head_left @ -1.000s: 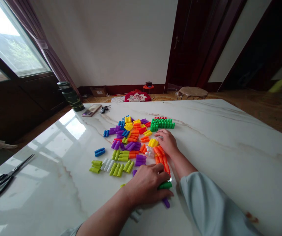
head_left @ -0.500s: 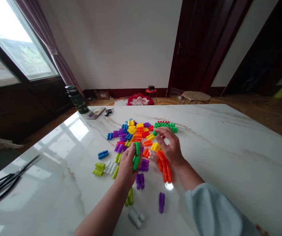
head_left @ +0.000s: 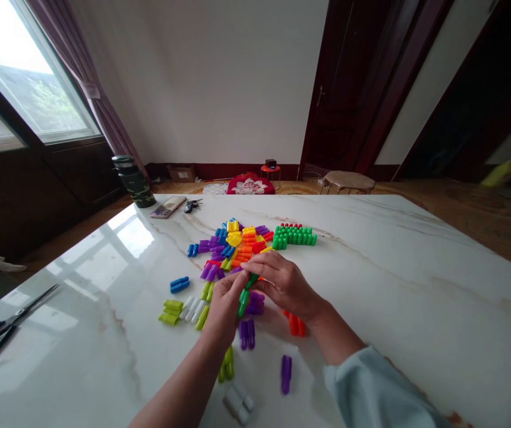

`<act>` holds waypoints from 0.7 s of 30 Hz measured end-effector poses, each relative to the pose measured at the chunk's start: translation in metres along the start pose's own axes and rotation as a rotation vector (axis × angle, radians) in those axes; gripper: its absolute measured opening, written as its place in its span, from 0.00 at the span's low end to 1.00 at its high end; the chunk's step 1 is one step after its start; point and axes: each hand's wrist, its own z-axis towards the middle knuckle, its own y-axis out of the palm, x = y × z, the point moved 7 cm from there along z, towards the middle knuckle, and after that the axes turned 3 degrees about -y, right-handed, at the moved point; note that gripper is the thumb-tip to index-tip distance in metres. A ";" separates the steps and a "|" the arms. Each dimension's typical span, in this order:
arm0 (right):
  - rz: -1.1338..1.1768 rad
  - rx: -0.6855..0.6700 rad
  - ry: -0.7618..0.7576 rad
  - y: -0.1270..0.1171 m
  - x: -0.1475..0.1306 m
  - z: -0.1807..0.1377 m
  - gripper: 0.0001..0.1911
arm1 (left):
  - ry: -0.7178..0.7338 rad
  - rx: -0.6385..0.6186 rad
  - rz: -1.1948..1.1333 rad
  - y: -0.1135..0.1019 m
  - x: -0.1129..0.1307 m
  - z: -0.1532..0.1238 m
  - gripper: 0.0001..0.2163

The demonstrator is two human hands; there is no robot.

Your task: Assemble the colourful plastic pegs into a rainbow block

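Observation:
Green bullet-shaped plastic blocks (head_left: 243, 304) are held over the middle of the table. My left hand (head_left: 223, 306) is closed around them, thumb on top. The fingers of my right hand (head_left: 290, 284) pinch the upper green piece, touching my left fingertips. Beneath and behind both hands lies a loose heap of similar blocks in purple (head_left: 217, 252), orange (head_left: 244, 249), yellow (head_left: 234, 239) and blue. Red-orange blocks (head_left: 296, 325) are partly covered by my right hand. Beyond it, green blocks (head_left: 295, 236) stand upright in rows, with red ones behind.
Long-handled scissors (head_left: 12, 324) lie at the table's left. A camouflage flask (head_left: 134, 183), a phone (head_left: 168, 207) and keys (head_left: 192, 205) are at the far left corner. Nearer me are a purple block (head_left: 286, 374) and white blocks (head_left: 239, 404). A stool (head_left: 348, 181) stands beyond the table.
My right hand has come down and left from above the orange blocks, and its fingers have closed on the green piece in my left hand. The upper green piece now tilts to the right.

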 end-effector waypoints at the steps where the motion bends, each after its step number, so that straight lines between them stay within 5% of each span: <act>1: -0.021 0.008 -0.001 -0.001 -0.001 0.000 0.18 | -0.007 0.004 -0.013 0.000 -0.001 0.000 0.18; 5: -0.149 0.153 0.090 -0.014 0.008 -0.005 0.13 | 0.004 -0.076 0.023 0.006 -0.002 0.001 0.20; 11: -0.488 0.564 0.534 -0.065 0.070 -0.053 0.12 | 0.040 -0.065 0.105 0.003 0.002 0.002 0.21; 16: -0.409 0.426 0.783 -0.058 0.123 -0.085 0.14 | 0.062 -0.046 0.136 0.000 0.000 0.004 0.19; 21: -0.311 0.391 0.930 -0.044 0.147 -0.098 0.14 | 0.062 -0.046 0.153 -0.001 -0.003 0.005 0.18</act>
